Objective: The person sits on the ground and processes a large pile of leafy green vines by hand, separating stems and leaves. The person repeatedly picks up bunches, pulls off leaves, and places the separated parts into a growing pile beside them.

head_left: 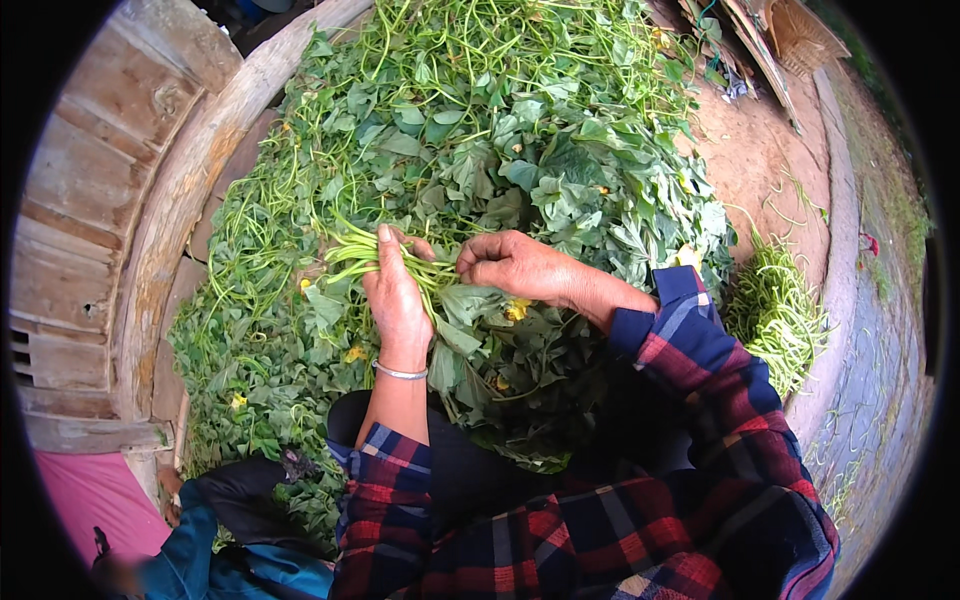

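My left hand (pixel 398 300), with a silver bangle at the wrist, is closed round a bunch of pale green leafy stems (pixel 352 252). Their bare ends stick out to the left past my thumb, while large leaves (pixel 460 325) hang from the bunch on the right. Close beside it, my right hand (pixel 522 268) has its fingers pinched at the right side of the bunch. What lies between those fingertips is hidden. Below and beyond both hands spreads a big heap of green vines and leaves (pixel 420 130), dotted with a few yellow flowers.
A pile of stripped pale green stems (pixel 775 315) lies at the right on the earthen ledge (pixel 765 160). Wooden planks (pixel 90 200) and a log beam (pixel 190 200) border the left. Another person's teal sleeve (pixel 185 555) shows at lower left. A wicker basket (pixel 800 40) stands far right.
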### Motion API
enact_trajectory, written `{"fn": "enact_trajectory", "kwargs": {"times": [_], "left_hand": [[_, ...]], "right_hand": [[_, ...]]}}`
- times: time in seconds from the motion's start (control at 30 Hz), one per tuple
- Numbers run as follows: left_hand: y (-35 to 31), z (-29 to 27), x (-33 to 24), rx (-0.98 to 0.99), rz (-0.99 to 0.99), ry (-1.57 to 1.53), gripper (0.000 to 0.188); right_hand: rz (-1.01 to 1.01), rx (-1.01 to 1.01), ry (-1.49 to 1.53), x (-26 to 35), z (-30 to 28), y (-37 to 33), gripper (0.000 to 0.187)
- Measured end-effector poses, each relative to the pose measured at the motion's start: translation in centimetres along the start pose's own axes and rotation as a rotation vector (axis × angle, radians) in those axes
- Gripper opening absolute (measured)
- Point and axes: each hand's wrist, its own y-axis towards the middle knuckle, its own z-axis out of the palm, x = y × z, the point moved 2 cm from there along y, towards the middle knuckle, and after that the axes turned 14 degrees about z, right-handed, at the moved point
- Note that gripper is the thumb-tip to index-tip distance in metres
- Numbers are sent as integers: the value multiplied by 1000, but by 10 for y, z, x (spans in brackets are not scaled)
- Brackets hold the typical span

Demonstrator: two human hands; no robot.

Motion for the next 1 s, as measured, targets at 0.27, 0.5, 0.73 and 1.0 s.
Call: {"fn": "enact_trajectory", "kwargs": {"times": [0.27, 0.5, 0.73, 1.0], "left_hand": [[1, -1, -3, 100, 67, 34, 27], [-7, 9, 0, 193, 152, 111, 27], [-9, 10, 8, 199, 46, 26, 22], [-8, 10, 4, 64, 53, 17, 23]], "right_hand": [[-29, 65, -161, -1, -4, -3, 23], [-66, -368, -375, 1, -8, 1, 20], [-178, -667, -574, 6, -2, 6, 21], [-250, -756, -627, 5, 2, 11, 14]]}}
